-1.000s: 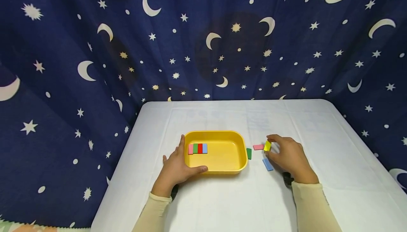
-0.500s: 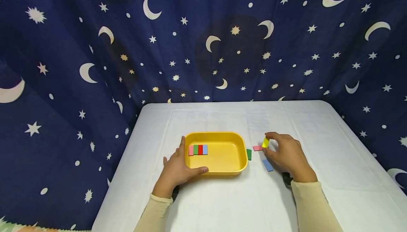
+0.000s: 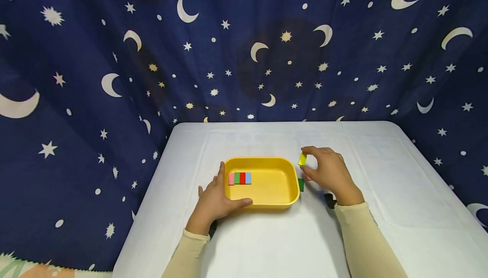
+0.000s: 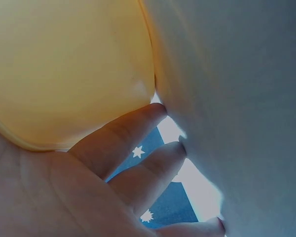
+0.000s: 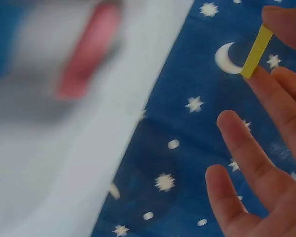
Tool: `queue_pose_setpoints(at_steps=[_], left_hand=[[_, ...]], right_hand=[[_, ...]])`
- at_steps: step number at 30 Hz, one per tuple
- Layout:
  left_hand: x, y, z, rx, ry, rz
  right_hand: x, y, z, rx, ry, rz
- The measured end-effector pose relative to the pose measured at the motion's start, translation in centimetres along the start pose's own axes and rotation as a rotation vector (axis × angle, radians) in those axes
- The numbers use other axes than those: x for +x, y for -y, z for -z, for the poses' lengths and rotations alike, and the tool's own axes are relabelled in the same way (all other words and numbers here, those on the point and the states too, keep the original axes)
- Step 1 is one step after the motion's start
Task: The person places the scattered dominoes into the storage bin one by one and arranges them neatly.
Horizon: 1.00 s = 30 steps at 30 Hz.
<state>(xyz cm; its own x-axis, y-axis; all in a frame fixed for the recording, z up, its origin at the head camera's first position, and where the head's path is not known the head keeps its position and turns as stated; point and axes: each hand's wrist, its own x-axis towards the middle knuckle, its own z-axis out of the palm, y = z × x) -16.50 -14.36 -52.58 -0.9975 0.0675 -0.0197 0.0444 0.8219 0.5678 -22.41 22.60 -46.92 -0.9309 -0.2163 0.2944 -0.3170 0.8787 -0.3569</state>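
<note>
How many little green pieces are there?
2: one green piece inside the yellow tray, between a pink piece and a red piece; another green piece on the table beside the tray's right end. More might be hidden.

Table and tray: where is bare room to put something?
Bare: yellow tray, right of its blue tile; white table between tray and curtain, and between the sleeves. Crowded beside tray's right end: green tile, pink tile, right hand.

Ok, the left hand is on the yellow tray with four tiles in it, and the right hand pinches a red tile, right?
The colour is wrong: the right hand pinches a yellow tile, as the head view shows. The left hand is on the yellow tray with four tiles in it.
</note>
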Motion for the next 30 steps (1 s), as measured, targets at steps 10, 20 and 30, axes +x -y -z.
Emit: queue_pose_setpoints(at_steps=[10,20,30], left_hand=[[0.1,0.0,0.2,0.013,-0.002,0.003],[0.0,-0.1,0.0,0.008,-0.007,0.005],[0.2,-0.3,-0.1,0.010,-0.019,-0.001]], right_hand=[[3.4,4.6,0.7,-0.002,-0.055,0.098],[5.5,8.4,-0.4,-0.020,-0.054,0.202],[7.2,10.4,-3.8,0.052,-0.019,0.291]])
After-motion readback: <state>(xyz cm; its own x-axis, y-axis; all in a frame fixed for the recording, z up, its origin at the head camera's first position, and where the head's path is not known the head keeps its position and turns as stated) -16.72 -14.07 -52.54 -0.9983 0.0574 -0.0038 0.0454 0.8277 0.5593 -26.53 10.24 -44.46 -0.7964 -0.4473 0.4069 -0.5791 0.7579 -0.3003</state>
